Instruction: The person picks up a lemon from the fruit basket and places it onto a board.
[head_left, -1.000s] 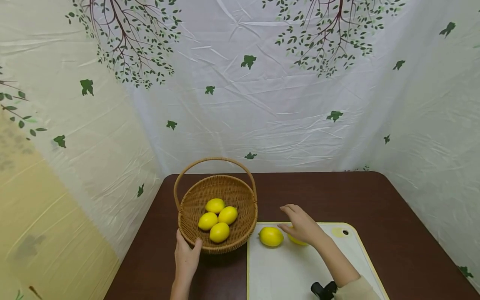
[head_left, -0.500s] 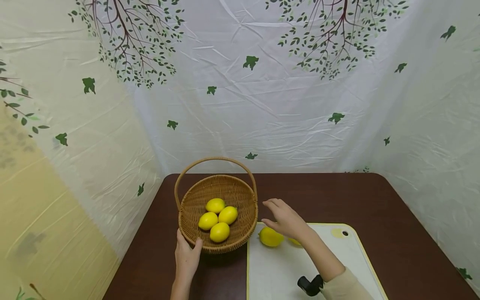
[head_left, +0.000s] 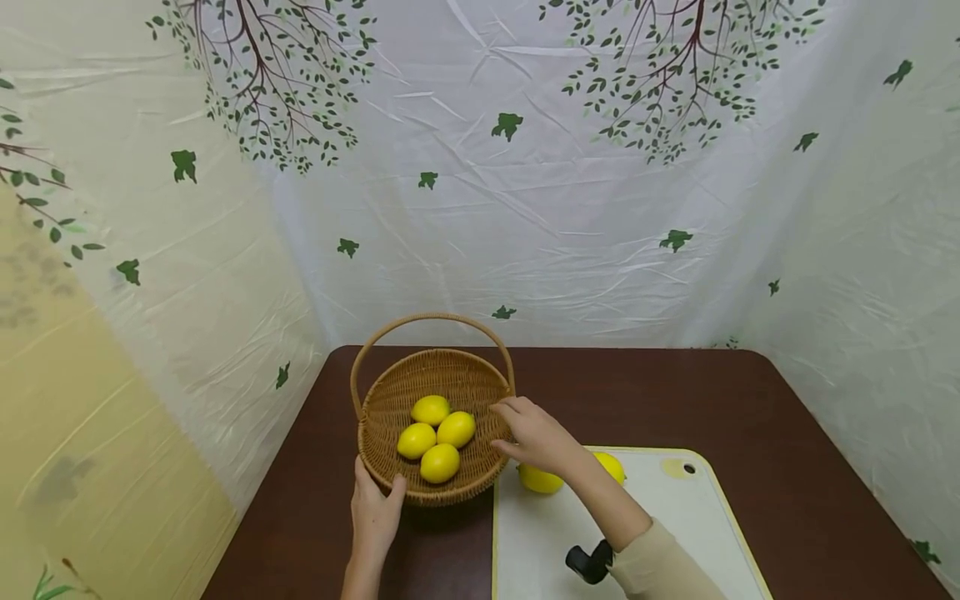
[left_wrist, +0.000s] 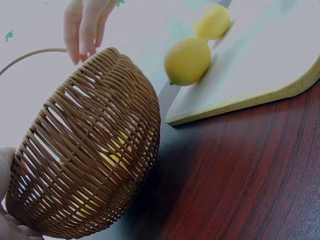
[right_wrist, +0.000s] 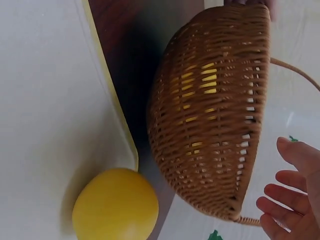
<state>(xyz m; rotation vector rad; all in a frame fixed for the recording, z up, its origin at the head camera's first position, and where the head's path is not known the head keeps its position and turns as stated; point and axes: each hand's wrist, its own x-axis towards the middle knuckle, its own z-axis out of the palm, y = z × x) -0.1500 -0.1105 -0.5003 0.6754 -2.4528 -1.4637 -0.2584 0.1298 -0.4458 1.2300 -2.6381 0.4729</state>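
A brown wicker basket (head_left: 442, 371) with a tall hoop handle is at the table's left, and several yellow lemons (head_left: 439, 463) lie inside it. My left hand (head_left: 373, 515) grips its near left rim, thumb over the edge and fingers along the outside. At the opposite rim hovers my right hand (head_left: 536, 435), its fingers loosely bent and nothing in them; the right wrist view shows this hand (right_wrist: 295, 200) just beyond the rim. Two more lemons, one (head_left: 540, 479) partly behind the right forearm and another (head_left: 611, 467) beside it, lie on the white cutting board (head_left: 540, 533).
The cutting board has a yellow edge and a hole (head_left: 688, 469) at its far right corner. Beneath everything is a dark brown table (head_left: 660, 392). A white curtain (head_left: 465, 250) printed with leaves hangs behind it. A black device (head_left: 588, 562) is on the right wrist.
My right hand has moved left from above the lemons on the board to the basket's right rim. My left hand and the basket have stayed put.
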